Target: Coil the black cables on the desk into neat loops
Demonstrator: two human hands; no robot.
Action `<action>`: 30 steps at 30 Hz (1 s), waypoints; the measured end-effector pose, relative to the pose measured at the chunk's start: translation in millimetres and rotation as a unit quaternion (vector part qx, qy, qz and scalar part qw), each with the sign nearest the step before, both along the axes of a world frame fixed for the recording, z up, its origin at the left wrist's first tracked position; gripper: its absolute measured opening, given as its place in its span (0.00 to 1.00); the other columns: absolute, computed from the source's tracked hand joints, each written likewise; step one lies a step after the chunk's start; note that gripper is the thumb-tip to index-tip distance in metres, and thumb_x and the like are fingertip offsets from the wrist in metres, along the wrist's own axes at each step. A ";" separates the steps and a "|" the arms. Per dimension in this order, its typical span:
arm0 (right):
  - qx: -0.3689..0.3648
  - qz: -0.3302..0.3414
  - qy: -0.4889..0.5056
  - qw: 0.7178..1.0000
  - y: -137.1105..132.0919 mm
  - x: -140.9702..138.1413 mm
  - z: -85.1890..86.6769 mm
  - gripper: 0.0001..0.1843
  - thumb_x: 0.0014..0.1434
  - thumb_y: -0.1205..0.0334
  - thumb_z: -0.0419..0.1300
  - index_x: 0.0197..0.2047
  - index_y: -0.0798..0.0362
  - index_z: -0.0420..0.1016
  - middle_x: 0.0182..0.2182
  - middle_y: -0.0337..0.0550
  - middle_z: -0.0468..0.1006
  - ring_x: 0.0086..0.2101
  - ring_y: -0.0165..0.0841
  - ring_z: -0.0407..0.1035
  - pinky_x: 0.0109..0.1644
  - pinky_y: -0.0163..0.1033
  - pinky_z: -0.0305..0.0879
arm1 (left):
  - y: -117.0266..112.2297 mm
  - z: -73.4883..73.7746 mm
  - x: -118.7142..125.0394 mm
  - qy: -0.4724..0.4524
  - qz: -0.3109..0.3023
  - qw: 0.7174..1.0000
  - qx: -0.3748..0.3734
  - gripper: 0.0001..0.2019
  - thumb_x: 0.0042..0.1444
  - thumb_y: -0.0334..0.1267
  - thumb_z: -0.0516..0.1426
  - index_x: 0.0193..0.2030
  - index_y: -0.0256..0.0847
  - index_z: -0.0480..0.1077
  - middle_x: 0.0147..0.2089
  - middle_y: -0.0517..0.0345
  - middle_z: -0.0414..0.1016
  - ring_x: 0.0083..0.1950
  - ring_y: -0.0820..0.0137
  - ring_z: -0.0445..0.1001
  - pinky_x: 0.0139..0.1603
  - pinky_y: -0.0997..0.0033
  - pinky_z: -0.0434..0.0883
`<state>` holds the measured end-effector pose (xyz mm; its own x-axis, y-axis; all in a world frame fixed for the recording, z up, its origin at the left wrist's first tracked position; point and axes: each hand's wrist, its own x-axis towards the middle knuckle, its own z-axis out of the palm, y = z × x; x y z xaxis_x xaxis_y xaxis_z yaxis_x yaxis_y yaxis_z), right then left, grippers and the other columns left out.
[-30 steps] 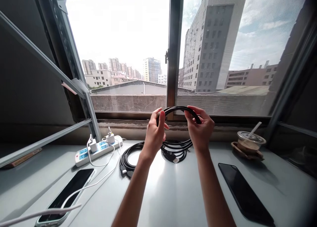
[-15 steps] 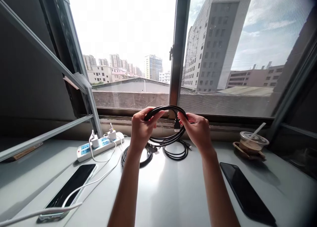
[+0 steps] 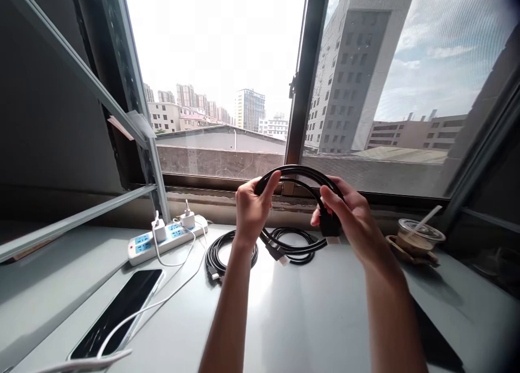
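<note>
Between my hands a coiled black cable (image 3: pixel 300 169) is held up above the table. My left hand (image 3: pixel 252 207) is closed around the left side of the coil, thumb pointing up along it. My right hand (image 3: pixel 349 210) grips the right side, with a black plug (image 3: pixel 330 224) of the cable hanging by its fingers. A second plug (image 3: pixel 276 251) dangles low near my left wrist. Behind my left forearm lies another coiled black cable (image 3: pixel 215 253) with its plug on the table. A third coil (image 3: pixel 298 235) lies behind the held one, partly covered by it.
A white power strip (image 3: pixel 168 240) with two chargers stands at the back left. White charging cords run past a phone (image 3: pixel 117 310). Right of my right arm, a dark phone (image 3: pixel 436 335) is partly hidden; a lidded drink cup (image 3: pixel 418 235) stands behind it. A metal frame (image 3: pixel 77 221) borders the left.
Both hands have shifted right with the coil, the right hand farther, and it is now turned so its plugs show more. The camera view has tilted slightly.
</note>
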<state>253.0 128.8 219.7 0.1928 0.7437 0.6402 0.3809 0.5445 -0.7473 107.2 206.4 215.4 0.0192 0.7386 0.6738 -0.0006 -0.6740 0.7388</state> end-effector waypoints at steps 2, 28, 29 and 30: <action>0.062 -0.118 -0.071 0.989 2.6 -3.6 -2.3 0.31 0.51 0.46 0.61 0.55 0.50 0.65 0.28 0.38 0.73 0.26 0.31 0.70 0.26 0.33 0.66 | 0.6 0.9 -1.4 -0.038 -0.026 0.997 -0.068 0.24 0.50 0.58 0.56 0.18 0.41 0.56 0.14 0.69 0.53 0.14 0.81 0.49 0.14 0.76 0.50; 0.052 -0.345 -0.150 0.925 102.5 50.2 -52.7 0.22 0.61 0.61 0.50 0.57 0.51 0.68 0.29 0.42 0.70 0.20 0.27 0.63 0.27 0.34 0.66 | 50.9 -49.9 46.4 0.258 0.023 0.925 -0.277 0.14 0.61 0.45 0.47 0.41 0.36 0.64 0.42 0.40 0.74 0.38 0.61 0.76 0.36 0.69 0.69; 0.022 -0.331 -0.134 0.934 106.4 53.5 -57.3 0.22 0.60 0.61 0.51 0.57 0.51 0.69 0.28 0.42 0.71 0.18 0.26 0.62 0.23 0.34 0.65 | 55.5 -56.8 50.2 0.280 0.001 0.912 -0.301 0.15 0.62 0.43 0.44 0.42 0.34 0.64 0.42 0.39 0.74 0.34 0.62 0.77 0.32 0.70 0.69; -0.018 -0.310 -0.114 0.944 110.2 56.9 -62.4 0.22 0.59 0.60 0.52 0.57 0.51 0.69 0.26 0.41 0.71 0.16 0.25 0.61 0.19 0.33 0.64 | 61.3 -64.0 53.1 0.293 -0.028 0.899 -0.324 0.16 0.62 0.42 0.42 0.43 0.32 0.64 0.38 0.39 0.75 0.28 0.64 0.77 0.27 0.71 0.69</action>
